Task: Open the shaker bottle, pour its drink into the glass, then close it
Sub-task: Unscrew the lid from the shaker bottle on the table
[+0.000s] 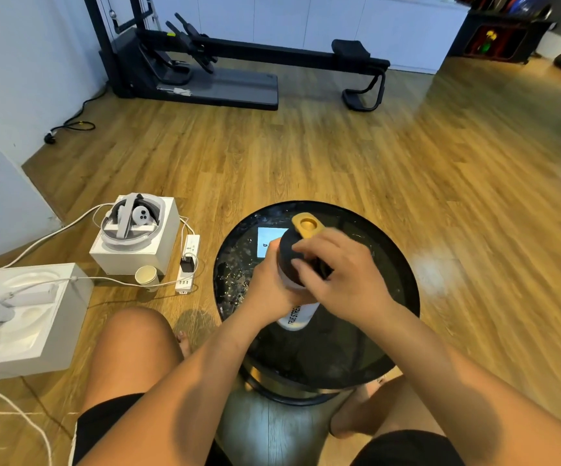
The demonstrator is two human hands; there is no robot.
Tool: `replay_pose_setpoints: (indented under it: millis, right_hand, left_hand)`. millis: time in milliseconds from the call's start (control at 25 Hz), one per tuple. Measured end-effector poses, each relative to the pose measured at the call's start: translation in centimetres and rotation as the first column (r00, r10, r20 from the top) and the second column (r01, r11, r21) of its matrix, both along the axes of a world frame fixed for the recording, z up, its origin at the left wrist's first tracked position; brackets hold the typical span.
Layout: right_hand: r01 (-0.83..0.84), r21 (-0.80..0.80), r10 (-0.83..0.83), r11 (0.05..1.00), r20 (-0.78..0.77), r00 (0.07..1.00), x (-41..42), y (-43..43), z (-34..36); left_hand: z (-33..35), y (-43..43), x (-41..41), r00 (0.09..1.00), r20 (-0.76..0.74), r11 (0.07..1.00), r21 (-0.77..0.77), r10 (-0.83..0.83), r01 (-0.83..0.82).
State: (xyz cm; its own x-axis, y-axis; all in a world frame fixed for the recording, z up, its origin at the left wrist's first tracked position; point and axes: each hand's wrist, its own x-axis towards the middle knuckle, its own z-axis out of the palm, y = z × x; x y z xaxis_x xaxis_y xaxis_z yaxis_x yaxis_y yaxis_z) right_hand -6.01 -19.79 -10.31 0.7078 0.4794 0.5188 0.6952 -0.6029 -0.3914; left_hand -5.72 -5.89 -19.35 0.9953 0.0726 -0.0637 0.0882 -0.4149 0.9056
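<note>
Over the round black table, our left hand wraps around the shaker bottle while our right hand curls over its dark lid. The lid looks still on. No glass is in view, so we judge pouring not yet done.

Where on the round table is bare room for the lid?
Bare: right side of the table, between the right hand and the rim, and the near edge below the bottle. Crowded: the middle, where the left hand grips it.
</note>
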Motion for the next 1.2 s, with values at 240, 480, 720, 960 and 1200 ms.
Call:
replay_pose_setpoints:
  millis: [240,480,720,960,1200]
  right_hand:
    - [0.197,0.004,-0.185,0.98,-0.325,0.927,1.6,-2.9,-0.1]
    - [0.202,0.184,-0.084,0.962,-0.503,0.86,1.9,-1.6,-0.8]
    - [0.117,0.105,-0.06,0.988,-0.434,0.899,3.5,-0.8,-1.0]
    - [0.053,0.12,0.006,0.991,-0.445,0.896,3.7,-0.5,-0.3]
    - [0.037,0.081,0.015,0.996,-0.566,0.824,4.5,1.0,1.3]
  left_hand:
    - [0.1,0.0,-0.8,0.999,0.036,0.994,-0.112,0.024,-0.02]
    - [-0.8,0.1,-1.2,0.995,0.077,0.982,-0.186,0.057,-0.042]
    - [-1.5,0.1,-1.1,0.982,0.175,0.98,-0.197,0.067,-0.032]
    - [-1.5,0.3,-0.9,0.981,0.182,0.987,-0.155,0.068,-0.04]
    - [-2.0,0.6,-0.2,0.977,0.213,0.985,-0.168,-0.008,0.045]
